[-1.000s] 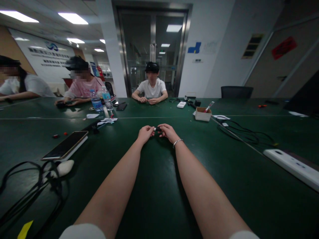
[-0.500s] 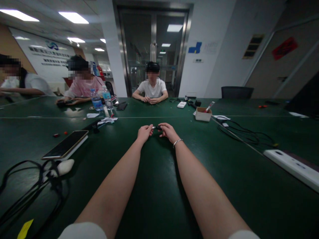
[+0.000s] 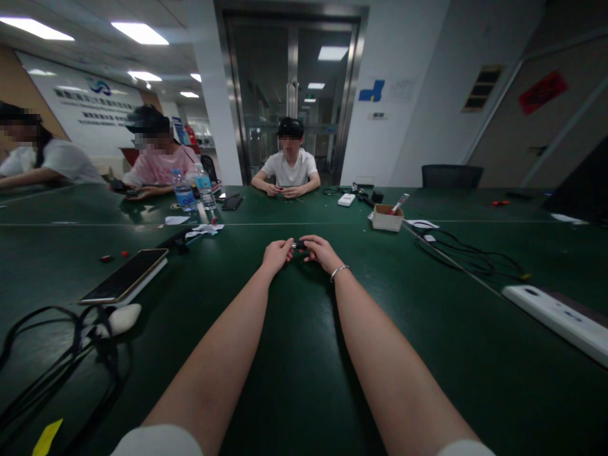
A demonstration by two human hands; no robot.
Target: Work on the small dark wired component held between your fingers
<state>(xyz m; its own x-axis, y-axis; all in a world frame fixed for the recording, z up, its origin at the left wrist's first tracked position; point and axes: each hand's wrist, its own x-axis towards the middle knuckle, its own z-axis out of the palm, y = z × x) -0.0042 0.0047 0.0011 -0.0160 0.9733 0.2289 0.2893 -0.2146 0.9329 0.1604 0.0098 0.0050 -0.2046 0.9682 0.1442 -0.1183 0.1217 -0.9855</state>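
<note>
My left hand [image 3: 277, 256] and my right hand [image 3: 322, 253] meet at the middle of the green table [image 3: 299, 367], arms stretched forward. Between their fingertips is a small dark object with a silver end [image 3: 300, 245]. The fingers of my right hand pinch its black part. At the silver end, my left thumb and fingers are closed, partly covering it. It is too small to tell its kind, or whether it is one piece or two. A silver bracelet [image 3: 339, 273] circles my right wrist.
Left lie a phone on a white box [image 3: 126, 277], a white mouse-like object [image 3: 124, 318] and black cables [image 3: 57, 373]. Bottles [image 3: 204, 187] and a small box [image 3: 387, 218] stand farther off. A power strip [image 3: 558, 320] lies right. A person [image 3: 291, 166] sits opposite; others sit left.
My left fingertips have shifted slightly right, toward my right hand, and less of the silver end shows. At the far left, a person in pink has raised a dark object slightly.
</note>
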